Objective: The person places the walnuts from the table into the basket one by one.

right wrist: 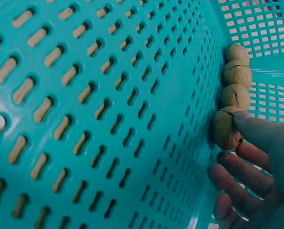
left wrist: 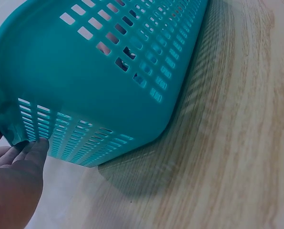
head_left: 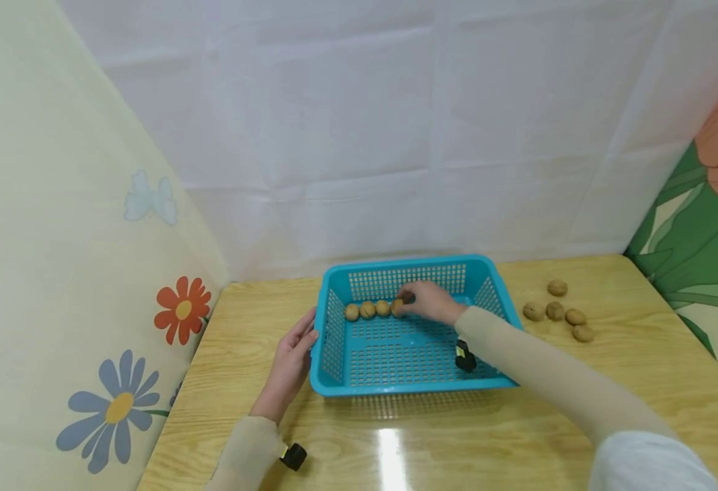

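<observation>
Positions are given on a clock face laid over the basket in the head view, twelve at the far side. The blue basket (head_left: 416, 389) sits upright on the wooden table (head_left: 334, 436), its long side facing the person, which appears to give both arms easy access. The left hand (head_left: 290, 358) grips the basket's short side near nine o'clock, thumb at the rim and fingers pressed to the outer wall; this presumably steadies it against sliding. The right hand (head_left: 430, 301) reaches in over the right-hand side, and its thumb and forefinger are clamped on the end walnut (right wrist: 225, 129), the remaining fingers bent loosely apart from it. That walnut is inside the basket toward eleven o'clock, closing a line with three other walnuts (head_left: 367, 310) that extends to about ten o'clock, near the far wall. The pinch from one side seems chosen to leave its neighbours undisturbed; the wall and adjoining nuts may help check rolling. Five loose walnuts (head_left: 555, 311) lie outside the basket at three o'clock, a position judged convenient to the right hand. Whether the end walnut bears its full weight on the basket floor cannot be determined.
</observation>
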Available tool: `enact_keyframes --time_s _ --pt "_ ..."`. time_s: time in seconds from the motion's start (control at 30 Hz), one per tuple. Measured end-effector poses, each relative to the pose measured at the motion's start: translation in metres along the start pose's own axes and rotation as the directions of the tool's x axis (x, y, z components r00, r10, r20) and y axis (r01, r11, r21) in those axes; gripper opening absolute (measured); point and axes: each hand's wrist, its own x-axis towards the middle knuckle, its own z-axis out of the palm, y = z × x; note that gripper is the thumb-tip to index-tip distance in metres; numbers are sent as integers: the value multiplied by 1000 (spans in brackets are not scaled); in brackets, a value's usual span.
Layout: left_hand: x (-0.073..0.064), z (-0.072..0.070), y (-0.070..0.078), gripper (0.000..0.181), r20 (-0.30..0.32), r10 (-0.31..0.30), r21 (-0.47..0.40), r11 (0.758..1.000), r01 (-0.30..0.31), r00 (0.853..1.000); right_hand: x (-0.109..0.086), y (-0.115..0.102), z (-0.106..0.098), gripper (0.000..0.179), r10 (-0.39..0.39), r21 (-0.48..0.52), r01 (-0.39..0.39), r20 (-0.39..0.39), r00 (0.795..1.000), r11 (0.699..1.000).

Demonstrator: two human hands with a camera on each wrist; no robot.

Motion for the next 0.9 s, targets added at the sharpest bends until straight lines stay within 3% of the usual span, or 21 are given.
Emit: enact_keyframes --time_s 0.17,0.4,0.9 --pt "-1 0 1 57 -1 -4 -10 1000 4 1000 -7 -1 -11 39 6 12 -6 1 1000 1000" --pt "-1 -1 5 58 -9 -17 27 999 18 1000 -28 -4 -46 41 -18 86 17 6 1000 996" --pt "0 -1 3 57 -6 -5 -4 1000 5 1000 -99 26 -113 43 -7 87 14 -80 997 996"
